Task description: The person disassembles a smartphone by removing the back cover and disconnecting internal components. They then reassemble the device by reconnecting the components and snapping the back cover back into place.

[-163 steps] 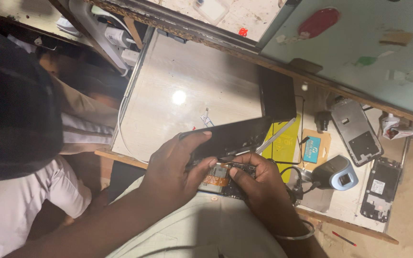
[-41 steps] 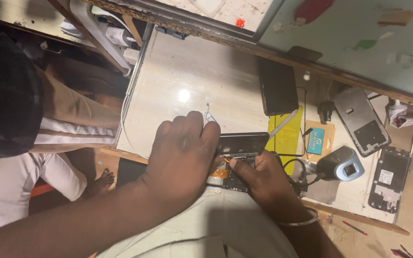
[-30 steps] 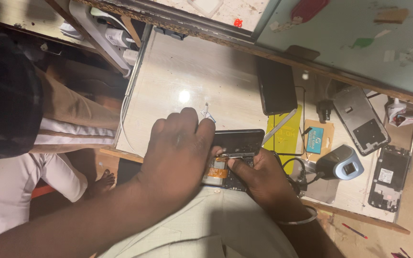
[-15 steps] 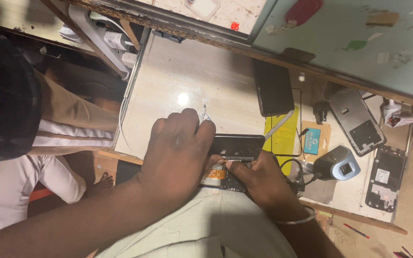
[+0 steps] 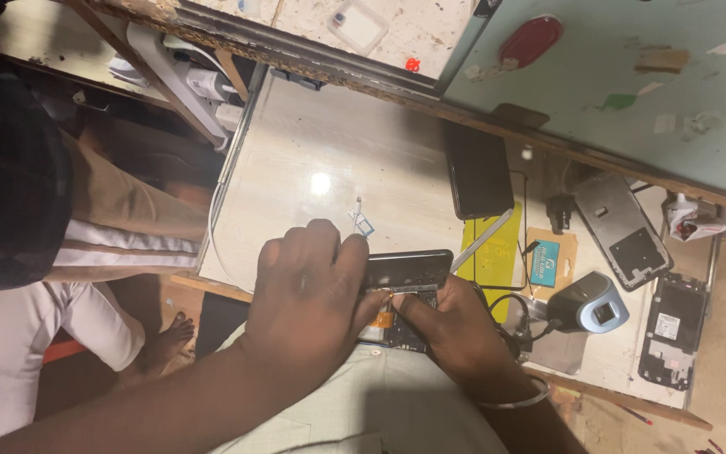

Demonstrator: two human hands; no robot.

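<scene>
Both our hands on an opened phone at the near table edge.

Our left hand [image 5: 308,298] lies curled over the dark opened phone [image 5: 405,282], gripping its left part, while our right hand [image 5: 455,332] pinches at its exposed inside with fingertips pressed together. Just beyond lie a yellow sheet [image 5: 491,248] and a blue-grey device [image 5: 590,304]; farther back, a black phone [image 5: 479,172] and a grey phone frame [image 5: 619,229] rest on the pale table [image 5: 313,151].

Warm, dim overhead light leaves a small glare spot on the tabletop [image 5: 321,183]; deep shadows swallow the left edge.
</scene>
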